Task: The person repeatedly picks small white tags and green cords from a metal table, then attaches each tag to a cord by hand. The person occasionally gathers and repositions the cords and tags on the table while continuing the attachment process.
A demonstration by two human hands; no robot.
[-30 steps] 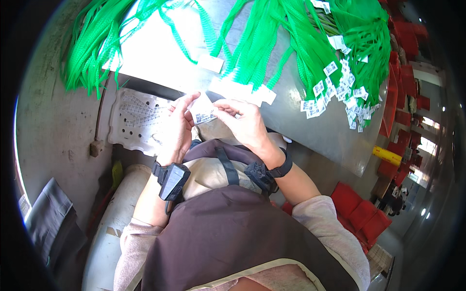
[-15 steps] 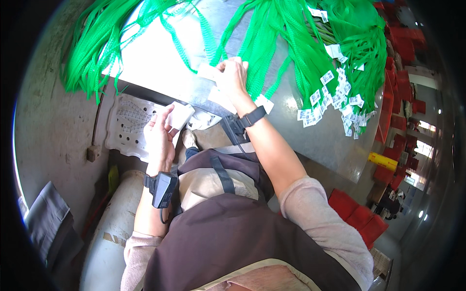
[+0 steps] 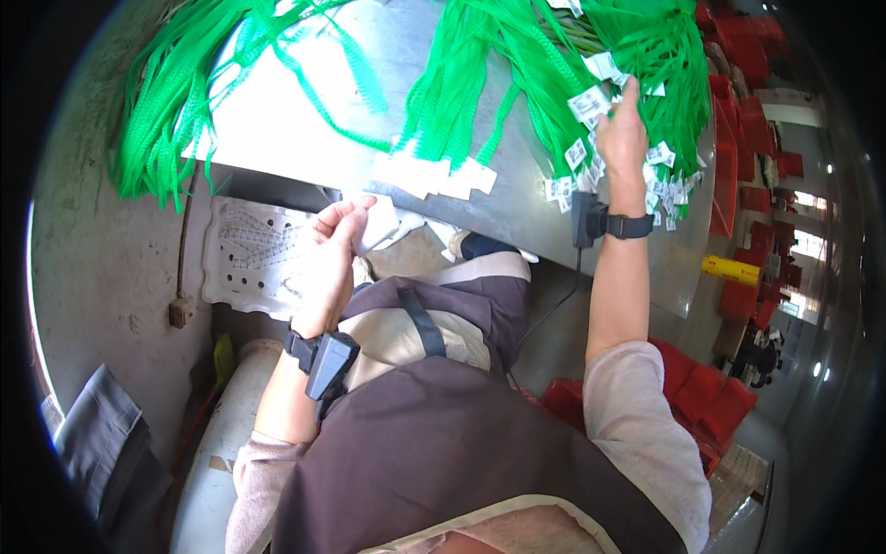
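Observation:
My left hand is raised over the near edge of the table, its thumb and fingertips pinching white paper labels. Out to the right, my right hand is over the labelled green nets, and a printed white label is at its thumb and forefinger. In the middle of the table lie several green net sleeves, with overlapping white labels at their near ends. Another bunch of green nets drapes over the left edge.
Below the table edge at left is a white perforated plastic tray. A pale rounded cylinder stands by my left arm. Red bins and a yellow roll-like object are to the right. A wall runs along the left.
My right hand has moved from the middle nets to the labelled bunch at right. The labels in the middle now lie in a row. My left hand stays near its place, pinching labels.

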